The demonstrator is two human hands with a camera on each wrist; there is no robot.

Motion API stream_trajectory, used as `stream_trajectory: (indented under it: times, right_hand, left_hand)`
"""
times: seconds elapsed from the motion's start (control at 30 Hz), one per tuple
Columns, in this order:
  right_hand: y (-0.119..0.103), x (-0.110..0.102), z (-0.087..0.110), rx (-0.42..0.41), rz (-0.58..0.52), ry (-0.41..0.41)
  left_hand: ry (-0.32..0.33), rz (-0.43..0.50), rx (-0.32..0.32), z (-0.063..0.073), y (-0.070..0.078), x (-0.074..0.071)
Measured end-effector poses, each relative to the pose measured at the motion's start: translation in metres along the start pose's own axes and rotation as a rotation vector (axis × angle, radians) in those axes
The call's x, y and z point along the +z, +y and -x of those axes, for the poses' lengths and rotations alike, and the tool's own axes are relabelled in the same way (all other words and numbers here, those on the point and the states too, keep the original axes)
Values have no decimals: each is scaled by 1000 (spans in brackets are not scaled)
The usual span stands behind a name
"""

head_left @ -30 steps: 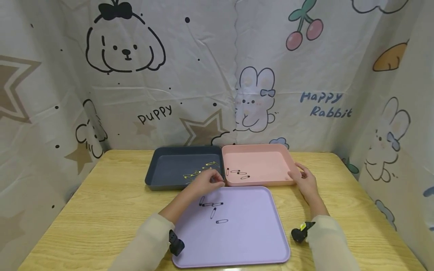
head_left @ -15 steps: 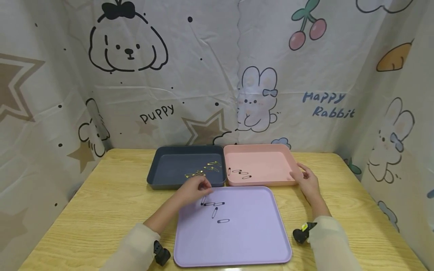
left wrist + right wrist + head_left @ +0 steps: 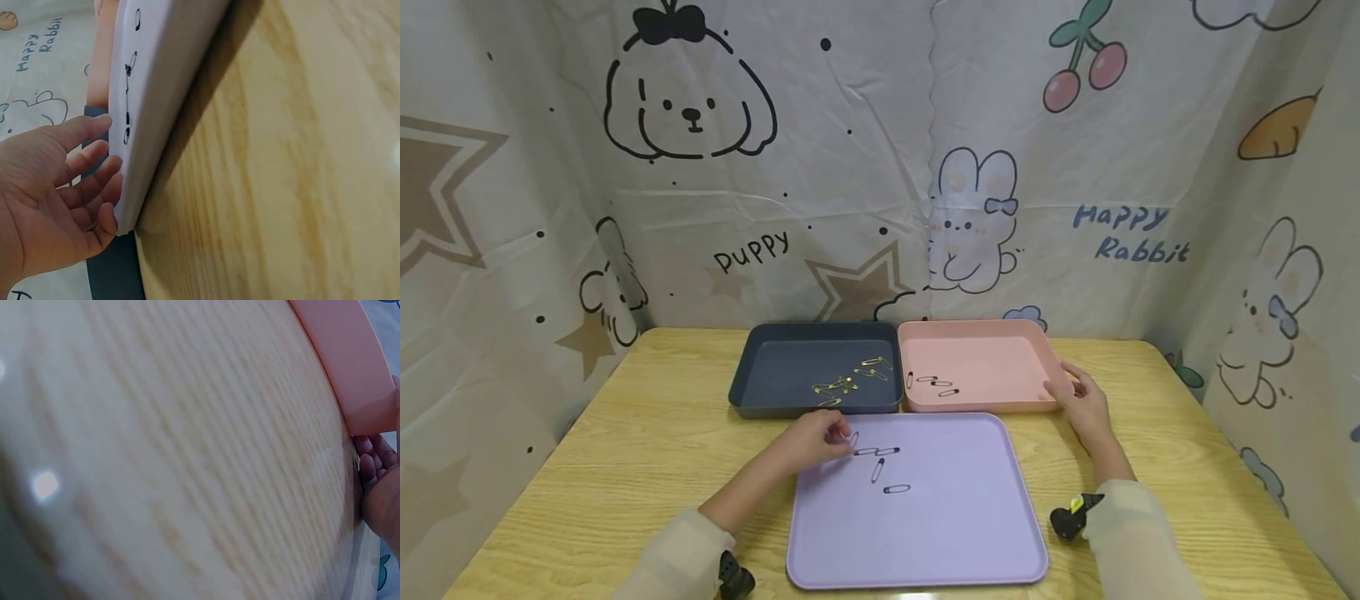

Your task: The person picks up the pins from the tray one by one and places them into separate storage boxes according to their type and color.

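My left hand (image 3: pixel 814 440) hovers at the far left corner of the lilac tray (image 3: pixel 955 533), its fingers loosely bent and nothing visible between them in the left wrist view. Beside its fingertips lies a black safety pin (image 3: pixel 854 440), partly covered in the head view. Several more black safety pins, such as one near the middle (image 3: pixel 897 489), lie on that tray. My right hand (image 3: pixel 1086 412) grips the right end of the pink tray (image 3: pixel 992 354), thumb over the rim and fingers outside. Several black safety pins (image 3: pixel 942 384) lie in the pink tray's left part.
Left of the pink tray, touching it, stands a dark blue tray (image 3: pixel 790 367) with several gold safety pins (image 3: pixel 842 384). All three trays rest on a wooden table (image 3: pixel 647 442). A printed curtain (image 3: pixel 850 167) hangs behind and at both sides.
My left hand has moved left and nearer, from the dark blue tray's front edge to the lilac tray's corner. A gold safety pin it covered now shows. My right hand keeps its grip.
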State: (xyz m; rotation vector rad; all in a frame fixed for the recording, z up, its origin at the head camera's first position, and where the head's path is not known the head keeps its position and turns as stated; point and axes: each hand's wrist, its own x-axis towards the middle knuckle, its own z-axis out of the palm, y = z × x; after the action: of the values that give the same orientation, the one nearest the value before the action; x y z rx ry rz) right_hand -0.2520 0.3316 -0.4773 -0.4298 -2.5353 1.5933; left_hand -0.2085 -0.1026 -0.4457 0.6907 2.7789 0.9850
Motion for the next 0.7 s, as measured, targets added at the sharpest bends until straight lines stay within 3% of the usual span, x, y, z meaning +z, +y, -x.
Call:
stream_trajectory:
  times: [0.2, 0.7]
  right_hand:
    - [2, 0, -2, -7, 7, 4]
    - [3, 1, -2, 3, -5, 9]
  left_hand:
    - [0, -52, -34, 0, 3, 5]
    - [49, -193, -31, 0, 7, 9]
